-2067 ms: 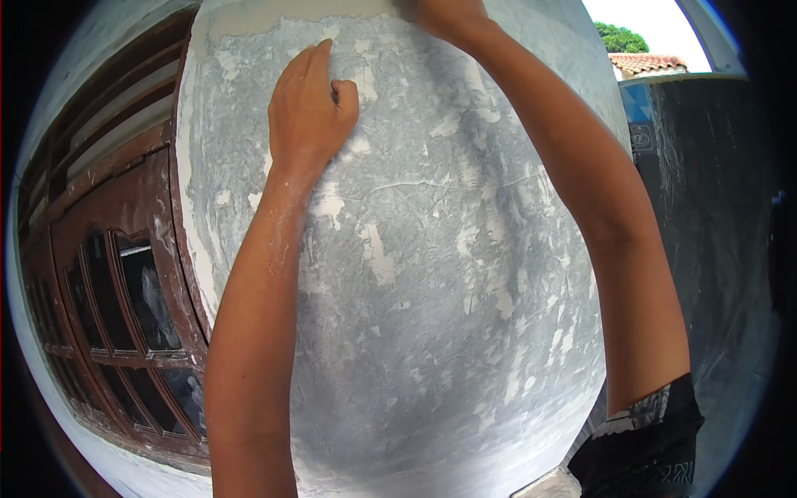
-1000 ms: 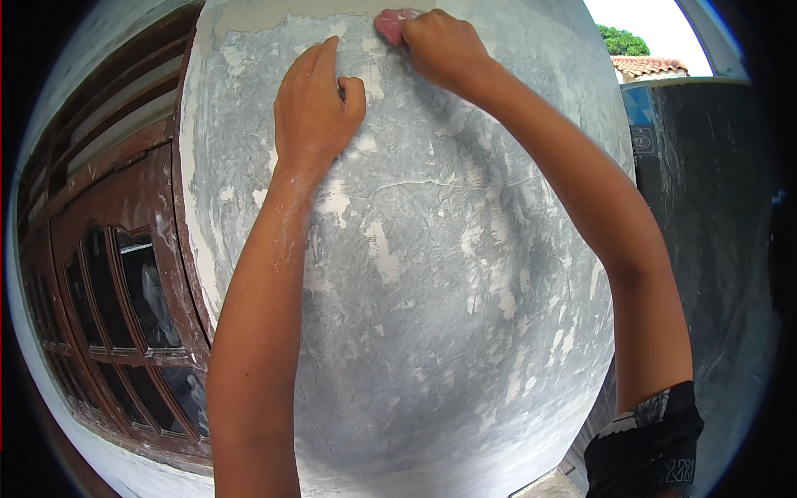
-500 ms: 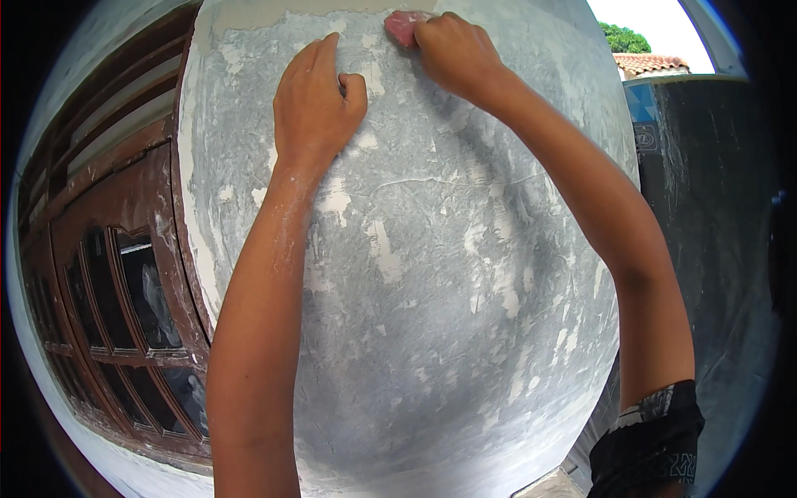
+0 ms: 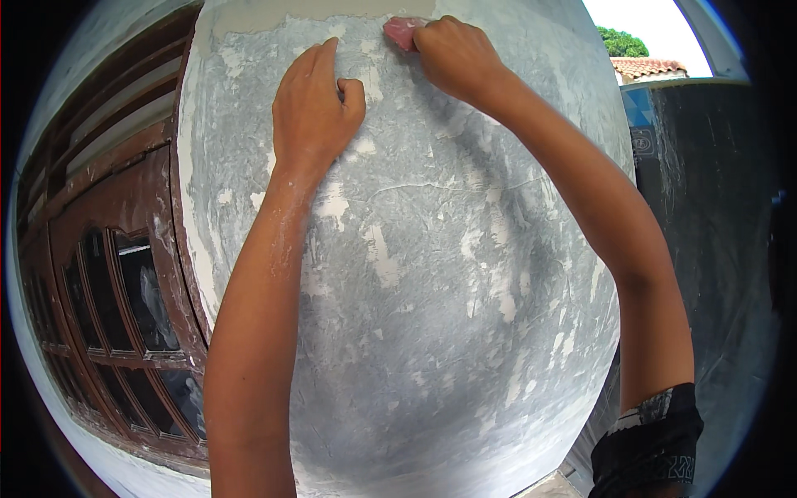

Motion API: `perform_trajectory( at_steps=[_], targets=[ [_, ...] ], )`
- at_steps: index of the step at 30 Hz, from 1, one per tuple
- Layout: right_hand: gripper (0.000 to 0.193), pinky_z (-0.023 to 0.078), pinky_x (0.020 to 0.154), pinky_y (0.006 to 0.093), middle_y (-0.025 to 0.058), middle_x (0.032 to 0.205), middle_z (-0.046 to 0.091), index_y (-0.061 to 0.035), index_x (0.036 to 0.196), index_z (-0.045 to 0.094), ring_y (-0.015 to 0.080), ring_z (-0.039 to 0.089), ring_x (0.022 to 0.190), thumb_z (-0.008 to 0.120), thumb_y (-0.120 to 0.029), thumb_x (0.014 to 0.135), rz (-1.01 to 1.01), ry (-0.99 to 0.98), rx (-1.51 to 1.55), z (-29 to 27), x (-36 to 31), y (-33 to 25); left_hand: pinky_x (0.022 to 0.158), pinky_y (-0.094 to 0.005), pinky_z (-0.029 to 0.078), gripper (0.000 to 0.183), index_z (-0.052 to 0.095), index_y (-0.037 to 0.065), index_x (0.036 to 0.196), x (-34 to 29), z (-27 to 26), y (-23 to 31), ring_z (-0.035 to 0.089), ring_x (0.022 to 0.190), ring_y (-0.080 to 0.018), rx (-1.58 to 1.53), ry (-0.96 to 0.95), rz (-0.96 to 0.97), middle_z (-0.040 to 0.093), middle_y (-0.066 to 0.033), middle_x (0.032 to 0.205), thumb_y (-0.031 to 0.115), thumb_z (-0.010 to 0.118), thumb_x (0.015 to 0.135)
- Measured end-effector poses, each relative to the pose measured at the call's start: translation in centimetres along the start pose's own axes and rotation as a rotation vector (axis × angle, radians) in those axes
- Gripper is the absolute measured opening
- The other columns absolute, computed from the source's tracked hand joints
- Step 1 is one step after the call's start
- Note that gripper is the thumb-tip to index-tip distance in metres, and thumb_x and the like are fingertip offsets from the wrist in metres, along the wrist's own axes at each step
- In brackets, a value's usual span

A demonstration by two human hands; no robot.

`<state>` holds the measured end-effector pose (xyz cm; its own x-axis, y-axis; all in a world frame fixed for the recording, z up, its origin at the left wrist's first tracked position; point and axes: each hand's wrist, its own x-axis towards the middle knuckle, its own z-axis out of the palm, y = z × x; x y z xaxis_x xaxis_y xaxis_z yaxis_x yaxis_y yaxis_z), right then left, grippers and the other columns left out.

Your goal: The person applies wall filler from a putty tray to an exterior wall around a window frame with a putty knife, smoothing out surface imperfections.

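Observation:
Between the fingers of my right hand (image 4: 457,60) is a pinkish-red, dust-smeared flat piece (image 4: 402,34); its exact kind is not clear. It lies against the upper part of a patchy grey wall (image 4: 407,274), just below a smoother beige band (image 4: 324,10). To the left of it, my left hand (image 4: 315,112) rests flat on the wall and holds nothing. Its fingers point upward and the thumb stands apart. Whitish dust marks the left wrist and forearm. Pale scraped-looking patches and a thin crack show across the wall between my arms.
A brown wooden door or window frame (image 4: 149,195) with dark glass panes (image 4: 148,290) borders the wall on the left. At the right, past the wall's edge, stands a large dark panel (image 4: 706,183). Beyond it are a tiled roof (image 4: 647,66) and a green tree (image 4: 623,41).
The view has tilted slightly, so wall and hands sit a little lower in it. Both hands stay almost in the same places on the wall.

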<state>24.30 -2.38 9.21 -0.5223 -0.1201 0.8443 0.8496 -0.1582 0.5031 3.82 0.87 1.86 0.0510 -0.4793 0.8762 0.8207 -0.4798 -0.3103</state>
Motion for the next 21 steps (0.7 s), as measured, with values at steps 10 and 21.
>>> perform_trajectory(
  at_steps=[10,21],
  targets=[
    [0.025,0.053,0.074,0.0483,0.0207,0.092,0.071,-0.0117,0.113,0.068,0.0392,0.069,0.087,0.052,-0.027,0.102,0.2,-0.043,0.131,1.0,4.9,5.1,0.106,-0.0441,0.046,0.051,0.057,0.0,0.137,0.0,0.3,0.5,0.059,0.124,-0.038,-0.029,-0.005,-0.015,0.061,-0.0218,0.135,0.018,0.052,0.09],
    [0.025,0.051,0.078,0.0513,0.0184,0.09,0.07,-0.0092,0.106,0.066,0.0393,0.069,0.086,0.052,-0.029,0.102,0.277,0.113,0.276,0.1,5.4,4.5,0.106,-0.0442,0.046,0.05,0.057,-0.001,0.136,0.2,0.3,0.7,0.059,0.124,-0.0385,-0.007,-0.005,-0.011,0.061,-0.0219,0.135,0.017,0.051,0.09]
  ],
)
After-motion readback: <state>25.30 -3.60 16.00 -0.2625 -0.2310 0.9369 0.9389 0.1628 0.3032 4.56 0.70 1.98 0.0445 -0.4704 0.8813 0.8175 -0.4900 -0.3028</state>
